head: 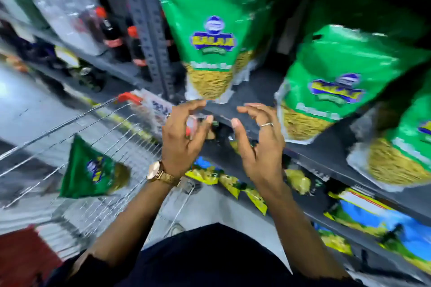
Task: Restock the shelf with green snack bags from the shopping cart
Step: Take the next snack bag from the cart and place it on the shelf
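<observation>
A green snack bag (210, 37) stands upright on the dark shelf (254, 91) at the centre top. Two more green snack bags stand to its right, one (338, 81) beside it and another (405, 147) at the frame's right edge. Just below the standing bag, my left hand (184, 137) and my right hand (258, 140) hover at the shelf's front edge, fingers spread and curled, holding nothing. A further green bag (93, 170) lies in the wire shopping cart (70, 128) at the lower left. The view is motion-blurred.
A grey perforated upright (147, 28) divides the shelving; dark bottles with red caps (135, 46) stand to its left. Yellow and blue packets (233, 182) fill the lower shelf under my hands. The cart has a red handle (129, 98) close to the shelf.
</observation>
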Motion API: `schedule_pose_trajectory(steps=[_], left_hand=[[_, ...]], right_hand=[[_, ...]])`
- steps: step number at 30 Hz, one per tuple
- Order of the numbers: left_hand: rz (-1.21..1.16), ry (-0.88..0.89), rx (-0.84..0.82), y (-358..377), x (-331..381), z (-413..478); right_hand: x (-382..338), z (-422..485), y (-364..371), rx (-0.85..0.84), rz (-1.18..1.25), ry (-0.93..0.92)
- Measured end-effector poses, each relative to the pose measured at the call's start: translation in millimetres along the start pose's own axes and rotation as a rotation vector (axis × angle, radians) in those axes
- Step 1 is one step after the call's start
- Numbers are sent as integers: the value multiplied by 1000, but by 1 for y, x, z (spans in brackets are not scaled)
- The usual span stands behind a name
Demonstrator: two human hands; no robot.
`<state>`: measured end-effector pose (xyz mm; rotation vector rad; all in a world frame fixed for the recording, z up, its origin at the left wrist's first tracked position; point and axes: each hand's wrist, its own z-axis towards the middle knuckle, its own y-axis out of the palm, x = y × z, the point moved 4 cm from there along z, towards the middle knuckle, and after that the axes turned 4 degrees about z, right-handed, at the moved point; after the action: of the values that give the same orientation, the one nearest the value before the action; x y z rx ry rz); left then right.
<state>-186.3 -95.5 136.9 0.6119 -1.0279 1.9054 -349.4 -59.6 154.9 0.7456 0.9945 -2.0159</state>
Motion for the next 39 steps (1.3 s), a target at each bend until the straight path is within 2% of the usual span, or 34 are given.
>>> schedule_pose_trajectory(steps=[4, 6, 9, 12, 15, 18, 20, 22, 24, 26, 30, 33, 36, 39], left_hand=[[147, -164, 94, -80, -76, -22], [154, -353, 98, -118, -114, -43], [135, -706, 76, -157, -176, -87], [144, -1090, -12, -180, -245, -144], [48, -1425, -191, -178, -282, -190], [-87, -1614, -274, -162, -297, -210], [-220, -1672, -171, -150, -307, -210], [-384, -1716, 7, -141, -323, -211], [-516, -1738, 218, -132, -337, -210], [-568, -1705, 372, -125, -347, -206], [-444, -1602, 445, -114, -364, -203], [-465, -1628, 559, -113, -370, -207], [-408, -1635, 608, -114, -375, -209], [-257, -1661, 523, -120, -372, -201]], right_hand=[[-9, 5, 102, -361, 129, 44], [-9, 3, 159, -559, 162, 74], [0, -7, 240, -868, 148, 224], [11, -24, 315, -1149, 128, 350], [32, -41, 378, -1351, 15, 390], [57, -54, 431, -1463, -98, 427], [73, -58, 459, -1526, -172, 462], [96, -62, 491, -1576, -215, 483], [129, -68, 523, -1580, -179, 524], [147, -74, 548, -1646, -139, 475], [102, -69, 543, -1710, -135, 460], [91, -75, 535, -1837, -103, 508], [101, -83, 533, -1722, -89, 493], [123, -88, 527, -1547, -92, 440]])
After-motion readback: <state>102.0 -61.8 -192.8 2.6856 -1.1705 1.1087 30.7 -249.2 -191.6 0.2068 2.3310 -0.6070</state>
